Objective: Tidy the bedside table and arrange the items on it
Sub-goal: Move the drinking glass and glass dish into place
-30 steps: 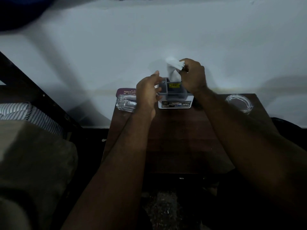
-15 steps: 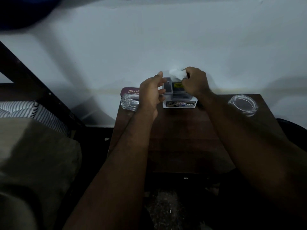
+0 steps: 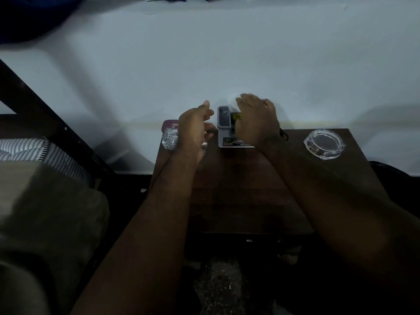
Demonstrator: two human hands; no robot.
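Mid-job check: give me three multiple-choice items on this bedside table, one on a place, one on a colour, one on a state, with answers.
1. Where is the glass ashtray on the table? A back right corner; B front left edge; C centre.
2. What colour is the holder? A red; B grey; C green.
3. The left hand is: A gripping the ashtray; B a fist; C open, holding nothing.
Answers: 1 A, it sits far right at the back edge; 2 B, its walls look grey; 3 C, fingers loose, nothing in them.
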